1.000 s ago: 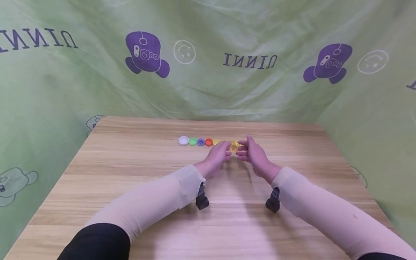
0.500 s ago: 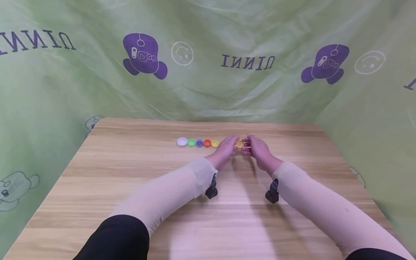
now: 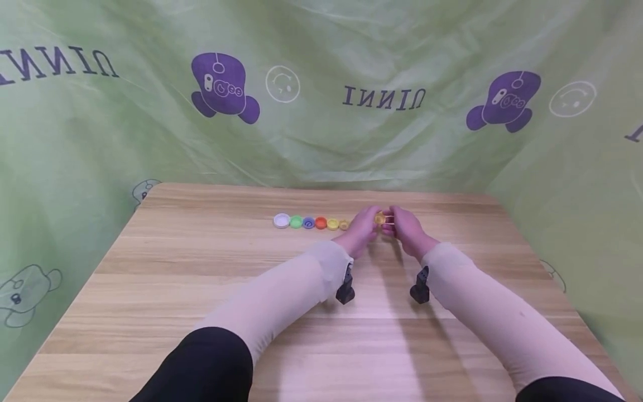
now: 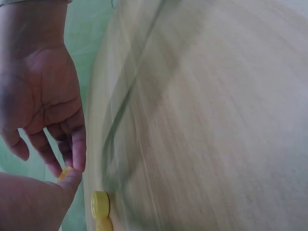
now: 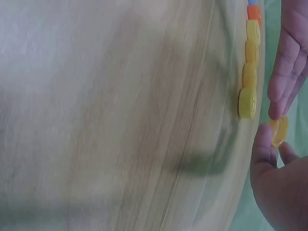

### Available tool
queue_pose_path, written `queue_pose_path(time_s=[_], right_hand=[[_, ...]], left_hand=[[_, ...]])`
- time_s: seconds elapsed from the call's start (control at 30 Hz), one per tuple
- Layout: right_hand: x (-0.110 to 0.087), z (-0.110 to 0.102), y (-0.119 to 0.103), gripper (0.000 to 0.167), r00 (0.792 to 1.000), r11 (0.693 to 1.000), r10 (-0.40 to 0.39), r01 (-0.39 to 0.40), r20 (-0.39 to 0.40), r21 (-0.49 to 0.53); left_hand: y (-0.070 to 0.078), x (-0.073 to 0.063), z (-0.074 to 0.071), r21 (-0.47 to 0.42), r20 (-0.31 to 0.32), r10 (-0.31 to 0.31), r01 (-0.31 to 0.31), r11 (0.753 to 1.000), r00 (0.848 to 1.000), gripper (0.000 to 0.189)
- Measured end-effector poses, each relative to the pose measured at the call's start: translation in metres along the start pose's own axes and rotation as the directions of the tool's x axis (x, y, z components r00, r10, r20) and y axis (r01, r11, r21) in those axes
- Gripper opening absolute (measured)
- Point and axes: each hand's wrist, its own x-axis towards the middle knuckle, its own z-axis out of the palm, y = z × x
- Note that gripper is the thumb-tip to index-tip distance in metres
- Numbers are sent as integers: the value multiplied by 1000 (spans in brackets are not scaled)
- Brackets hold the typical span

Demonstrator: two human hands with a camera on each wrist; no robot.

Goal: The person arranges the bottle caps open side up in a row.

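In the head view my left hand [image 3: 363, 228] holds a translucent yellow bottle cap [image 3: 380, 218] at its fingertips, raised off the table. Facing it, my right hand [image 3: 408, 230] has its fingertips at the cap's right edge. The right wrist view shows this yellow cap [image 5: 279, 130] between the fingertips of both hands. Below and left of them runs a row of caps: white [image 3: 282, 221], green [image 3: 296, 222], blue [image 3: 308, 223], red [image 3: 320, 223] and yellow [image 3: 332, 224]. My left hand covers the row's right end, where further yellow caps [image 5: 247, 103] stand in the right wrist view.
The wooden table [image 3: 211, 290] stretches to a green printed curtain [image 3: 321, 151] behind its far edge. Black wrist cameras [image 3: 345, 287] hang under both forearms, above the table top.
Both hands have shifted right and slightly away, the left further, with the yellow cap moving along between them. The left hand has uncovered more of the row.
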Motion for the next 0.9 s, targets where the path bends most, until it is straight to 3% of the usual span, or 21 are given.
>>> queue_pose_path(time_s=[0.27, 0.63, 0.9], right_hand=[[1, -13, 3, 43, 998, 998, 44, -42, 42, -40], [1, -21, 6, 41, 993, 993, 69, -59, 100, -102], [3, -20, 6, 51, 993, 990, 68, -55, 101, -127]], left_hand=[[-7, 5, 13, 9, -28, -32, 32, 999, 999, 54], [-12, 7, 23, 24, 3, -29, 29, 999, 1000, 50], [-14, 8, 27, 59, -52, -26, 29, 998, 998, 52]])
